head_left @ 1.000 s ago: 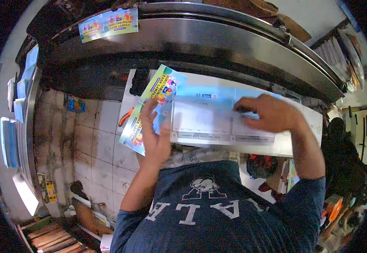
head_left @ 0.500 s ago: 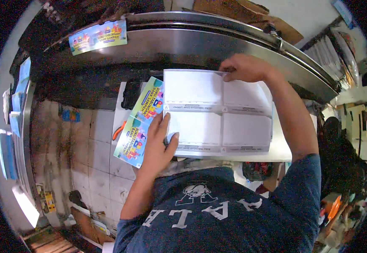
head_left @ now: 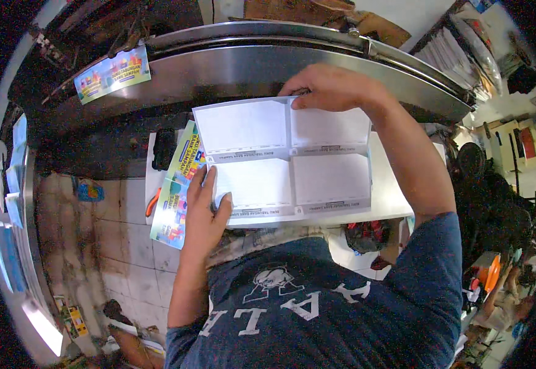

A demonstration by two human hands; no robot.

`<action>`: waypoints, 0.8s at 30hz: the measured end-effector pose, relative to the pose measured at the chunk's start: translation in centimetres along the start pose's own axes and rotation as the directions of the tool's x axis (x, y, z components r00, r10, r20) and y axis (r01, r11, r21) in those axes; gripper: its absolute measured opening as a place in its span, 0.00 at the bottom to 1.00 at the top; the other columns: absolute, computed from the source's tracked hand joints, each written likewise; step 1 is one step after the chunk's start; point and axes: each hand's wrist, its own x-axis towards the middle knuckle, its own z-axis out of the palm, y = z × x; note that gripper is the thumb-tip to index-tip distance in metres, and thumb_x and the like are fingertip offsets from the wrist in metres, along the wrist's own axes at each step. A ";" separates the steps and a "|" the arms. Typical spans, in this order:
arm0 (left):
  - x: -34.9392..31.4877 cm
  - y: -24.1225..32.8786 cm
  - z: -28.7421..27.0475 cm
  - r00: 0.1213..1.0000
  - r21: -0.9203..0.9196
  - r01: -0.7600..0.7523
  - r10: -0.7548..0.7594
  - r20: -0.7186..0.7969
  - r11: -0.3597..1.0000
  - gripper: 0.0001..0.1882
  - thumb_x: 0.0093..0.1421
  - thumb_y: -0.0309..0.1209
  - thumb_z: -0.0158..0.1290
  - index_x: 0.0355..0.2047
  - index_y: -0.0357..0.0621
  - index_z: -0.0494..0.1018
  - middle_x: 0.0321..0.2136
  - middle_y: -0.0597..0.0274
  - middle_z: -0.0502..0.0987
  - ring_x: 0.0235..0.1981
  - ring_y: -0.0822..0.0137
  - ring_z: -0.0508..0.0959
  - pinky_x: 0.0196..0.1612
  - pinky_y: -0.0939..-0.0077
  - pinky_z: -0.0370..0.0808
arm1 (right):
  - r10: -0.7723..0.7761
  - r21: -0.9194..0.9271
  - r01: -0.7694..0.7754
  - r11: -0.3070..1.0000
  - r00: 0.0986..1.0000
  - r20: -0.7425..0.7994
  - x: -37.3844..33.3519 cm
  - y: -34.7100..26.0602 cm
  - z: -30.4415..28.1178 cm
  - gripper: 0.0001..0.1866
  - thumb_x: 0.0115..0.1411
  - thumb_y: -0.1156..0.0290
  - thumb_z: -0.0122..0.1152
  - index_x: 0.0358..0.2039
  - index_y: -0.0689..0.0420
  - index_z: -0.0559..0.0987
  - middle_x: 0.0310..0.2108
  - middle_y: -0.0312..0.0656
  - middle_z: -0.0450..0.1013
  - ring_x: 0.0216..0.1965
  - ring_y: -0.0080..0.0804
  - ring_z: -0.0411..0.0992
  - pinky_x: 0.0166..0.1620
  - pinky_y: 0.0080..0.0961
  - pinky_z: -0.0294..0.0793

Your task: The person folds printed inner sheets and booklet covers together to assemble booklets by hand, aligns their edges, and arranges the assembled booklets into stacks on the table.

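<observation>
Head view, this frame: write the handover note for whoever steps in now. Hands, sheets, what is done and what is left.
Left hand: flat on the near-left corner of the white form sheet, over the colourful printed sheets.
Right hand: grip on the sheet's far edge, lifting it.
White table carries both, before a steel machine.
Done: sheet raised and spread open.
Left: setting it down; where cannot be told.

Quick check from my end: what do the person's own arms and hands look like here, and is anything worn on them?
Both hands are bare: the left hand and right hand show no gloves, rings or watch that I can make out. The forearms are uncovered too. Short dark blue T-shirt sleeves end near the elbow; the shirt front carries white lettering and a pale emblem.
</observation>
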 end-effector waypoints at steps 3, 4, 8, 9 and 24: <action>0.1 -0.5 -0.3 0.999 0.011 -0.030 0.031 -0.034 0.999 0.29 0.59 0.31 0.50 0.59 0.37 0.59 0.60 0.42 0.59 0.62 0.48 0.58 0.64 0.61 0.53 | 0.037 -0.002 -0.037 0.999 0.999 -0.038 -1.5 -1.8 -0.2 0.17 0.57 0.66 0.56 0.47 0.54 0.75 0.42 0.50 0.74 0.44 0.51 0.71 0.48 0.39 0.70; -0.3 -1.0 -0.4 0.997 0.000 -0.030 0.030 -0.064 1.000 0.28 0.59 0.31 0.50 0.59 0.37 0.59 0.59 0.44 0.60 0.61 0.51 0.59 0.64 0.62 0.54 | 0.022 -0.022 -0.024 0.999 0.997 -0.075 -1.7 -2.8 0.1 0.16 0.57 0.67 0.55 0.47 0.54 0.74 0.41 0.51 0.74 0.43 0.52 0.71 0.47 0.40 0.71; -1.2 -1.5 -0.8 0.902 -0.391 -0.011 -0.159 -0.400 0.920 0.26 0.60 0.28 0.48 0.58 0.36 0.58 0.56 0.50 0.62 0.57 0.58 0.63 0.59 0.64 0.60 | 0.140 -0.089 -0.150 0.985 0.985 -0.104 -5.9 -9.6 2.6 0.16 0.57 0.70 0.53 0.46 0.52 0.69 0.41 0.50 0.74 0.39 0.48 0.73 0.40 0.40 0.74; -1.5 -2.3 -0.8 0.878 -0.415 0.009 -0.205 -0.432 0.910 0.24 0.62 0.29 0.47 0.58 0.37 0.57 0.55 0.52 0.63 0.56 0.61 0.65 0.57 0.66 0.62 | 0.041 -0.127 -0.059 0.990 0.989 -0.140 -7.4 -10.2 4.3 0.16 0.56 0.70 0.54 0.46 0.52 0.69 0.43 0.49 0.73 0.38 0.47 0.74 0.39 0.39 0.75; 2.3 -0.4 -1.5 0.992 -0.531 -0.032 -0.038 -0.120 0.847 0.27 0.63 0.40 0.47 0.57 0.34 0.63 0.57 0.44 0.64 0.60 0.56 0.62 0.61 0.64 0.57 | -0.055 -0.133 0.029 0.991 0.977 -0.204 -7.2 -5.4 -1.2 0.19 0.56 0.74 0.53 0.49 0.59 0.72 0.35 0.55 0.75 0.36 0.54 0.73 0.40 0.35 0.72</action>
